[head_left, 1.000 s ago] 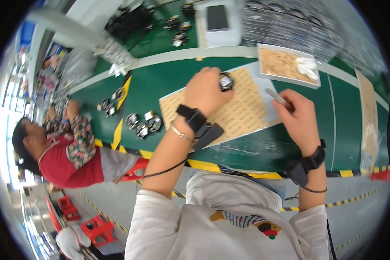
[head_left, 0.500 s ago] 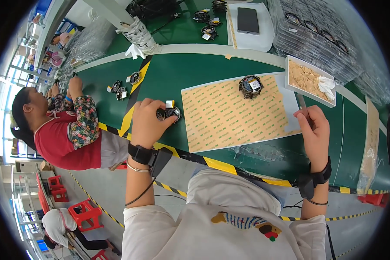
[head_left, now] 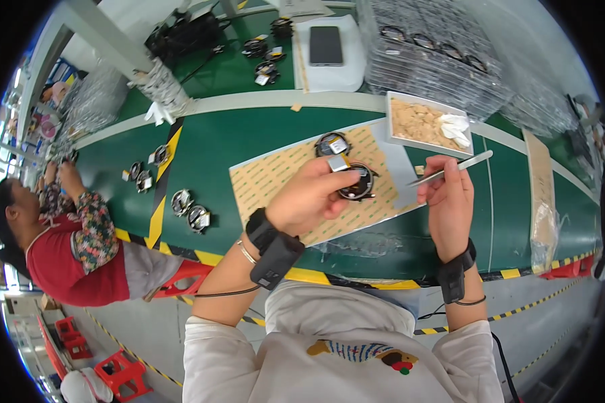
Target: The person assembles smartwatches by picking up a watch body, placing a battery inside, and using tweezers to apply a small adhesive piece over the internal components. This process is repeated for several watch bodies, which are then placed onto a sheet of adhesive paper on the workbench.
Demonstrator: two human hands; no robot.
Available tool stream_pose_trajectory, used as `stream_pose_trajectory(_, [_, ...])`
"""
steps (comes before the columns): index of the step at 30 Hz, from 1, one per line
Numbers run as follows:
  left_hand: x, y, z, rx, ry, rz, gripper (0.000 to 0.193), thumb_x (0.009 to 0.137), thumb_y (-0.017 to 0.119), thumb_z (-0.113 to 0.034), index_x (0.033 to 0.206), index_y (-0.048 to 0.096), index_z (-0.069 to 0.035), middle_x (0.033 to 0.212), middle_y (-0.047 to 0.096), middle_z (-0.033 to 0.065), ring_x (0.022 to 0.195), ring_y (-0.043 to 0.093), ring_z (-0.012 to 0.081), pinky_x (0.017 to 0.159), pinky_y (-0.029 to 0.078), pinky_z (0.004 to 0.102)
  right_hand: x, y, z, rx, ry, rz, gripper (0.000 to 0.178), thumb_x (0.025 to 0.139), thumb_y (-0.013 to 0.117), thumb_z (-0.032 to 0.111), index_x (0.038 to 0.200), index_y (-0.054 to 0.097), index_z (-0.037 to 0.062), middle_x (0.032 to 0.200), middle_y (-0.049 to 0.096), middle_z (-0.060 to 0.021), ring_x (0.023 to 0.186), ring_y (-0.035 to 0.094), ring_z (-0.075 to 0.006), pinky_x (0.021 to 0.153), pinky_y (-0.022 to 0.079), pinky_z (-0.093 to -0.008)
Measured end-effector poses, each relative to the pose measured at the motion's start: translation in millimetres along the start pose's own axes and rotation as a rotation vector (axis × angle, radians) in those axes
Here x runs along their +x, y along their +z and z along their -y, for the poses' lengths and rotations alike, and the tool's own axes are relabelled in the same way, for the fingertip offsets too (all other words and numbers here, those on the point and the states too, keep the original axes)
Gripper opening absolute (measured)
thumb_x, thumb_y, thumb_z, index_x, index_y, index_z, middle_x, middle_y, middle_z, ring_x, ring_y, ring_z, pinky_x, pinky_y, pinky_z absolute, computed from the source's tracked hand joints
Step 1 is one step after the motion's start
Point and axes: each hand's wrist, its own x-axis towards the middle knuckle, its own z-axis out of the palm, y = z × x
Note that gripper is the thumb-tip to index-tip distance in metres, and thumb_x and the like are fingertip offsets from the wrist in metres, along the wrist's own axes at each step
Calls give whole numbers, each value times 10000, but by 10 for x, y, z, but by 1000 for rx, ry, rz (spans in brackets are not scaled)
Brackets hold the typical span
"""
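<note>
My left hand [head_left: 309,195] is closed on a round black watch case [head_left: 361,181], with a silver-and-yellow battery [head_left: 339,163] standing out at its edge. It is above a tan adhesive sheet [head_left: 269,191] printed with green marks. In my right hand [head_left: 448,201] are metal tweezers [head_left: 476,160], pinched between thumb and fingers, their narrow end towards the watch case. Near that end shows a small tan piece [head_left: 419,170]; whether the tweezers touch it I cannot tell. Another watch case [head_left: 333,143] lies on the sheet's far edge.
A white box [head_left: 427,119] of tan scraps and a crumpled white tissue stands beyond my right hand. Several watch cases [head_left: 198,218] lie left on the green table. Behind are a phone [head_left: 326,46] and stacked clear trays [head_left: 437,60]. A person [head_left: 67,248] sits at the left.
My left hand has lifted a watch case from the table and brought it right, over the sheet. The tweezers have swung round towards it. The whole view has shifted right.
</note>
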Motion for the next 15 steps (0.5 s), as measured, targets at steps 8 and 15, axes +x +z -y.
stream_pose_trajectory(8, [354,339,169,-155,25,-98,363,964,453,-263,1181,505,24,956,631,116,726,650,160,566,521,235,35,17,176,148,-72,-62,151,931,494,134,983,523,-5,870,592,-93,790,627,-162,671,510,-262])
stream_pose_trajectory(15, [325,329,216,-179,101,-111,426,980,387,-266,1290,421,24,1060,617,147,934,646,267,803,546,332,-29,85,29,-152,-91,56,150,839,580,-2,976,521,-7,942,591,-128,812,622,-182,712,515,-284])
